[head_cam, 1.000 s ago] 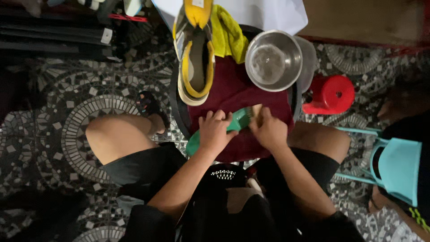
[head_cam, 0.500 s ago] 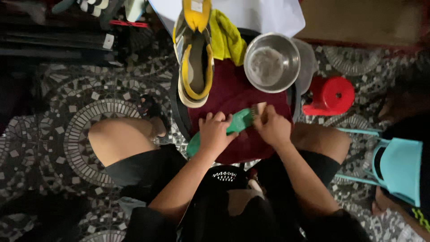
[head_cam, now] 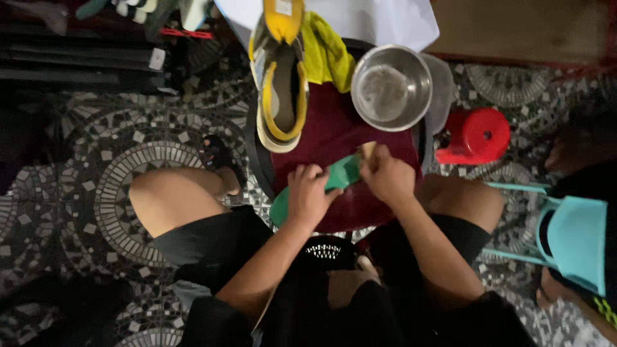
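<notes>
Insole: a green insole [head_cam: 334, 183] lies across a dark red cloth [head_cam: 334, 135] on a low stand between the seated person's knees, held at both ends.
Left hand: the left hand [head_cam: 308, 196] is curled over the nearer, wider end, fingers folded down on top and pinning it to the cloth.
Right hand: the right hand [head_cam: 385, 177] is closed around the far end, where a pale tan edge [head_cam: 367, 150] shows above the knuckles (a brush or the underside of the insole — too small to tell).
Handling: it looks thin, light and floppy, likely to bend or buckle if lifted by one tip — best taken flat, one hand at each end, as it is held now.
Around it: a yellow and white shoe [head_cam: 279, 83] lies opening-up just beyond, with a yellow rag [head_cam: 328, 54] and a steel bowl [head_cam: 391, 87] near it.
Floor: a red plastic stool [head_cam: 475, 136] and a turquoise chair [head_cam: 572, 238] stand on mosaic tile to the right.
</notes>
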